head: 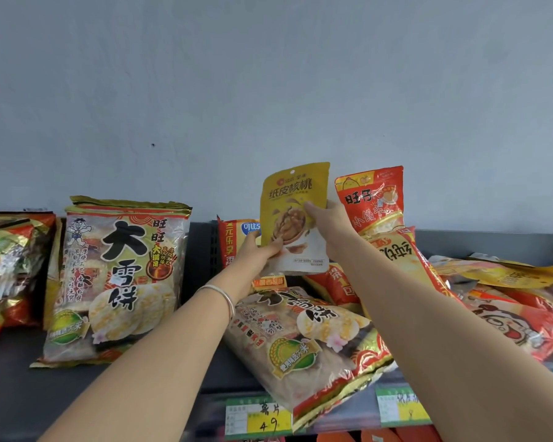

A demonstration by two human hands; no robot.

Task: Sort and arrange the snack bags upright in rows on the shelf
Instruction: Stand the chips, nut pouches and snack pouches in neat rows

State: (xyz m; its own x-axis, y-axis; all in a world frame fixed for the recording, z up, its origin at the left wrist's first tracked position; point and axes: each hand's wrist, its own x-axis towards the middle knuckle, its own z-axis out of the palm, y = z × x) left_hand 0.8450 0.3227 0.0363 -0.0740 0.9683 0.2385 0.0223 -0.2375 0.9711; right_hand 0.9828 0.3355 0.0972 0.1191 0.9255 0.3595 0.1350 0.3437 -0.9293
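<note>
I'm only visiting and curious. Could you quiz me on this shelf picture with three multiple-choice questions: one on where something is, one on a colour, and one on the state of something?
1. Where does the upright rice-cracker bag stand?
A) left of both hands
B) right of both hands
C) on the floor

2. What colour is the top of the held bag?
A) blue
B) yellow
C) green

3. How is the second rice-cracker bag, between the arms, placed?
A) standing upright
B) hanging from a hook
C) lying flat

Answers:
1 A: it stands on the shelf, left of the left hand.
2 B: the top is yellow above a white bottom, and the left hand and right hand grip it.
3 C: its printed front faces up and one end pokes over the shelf edge.
</note>
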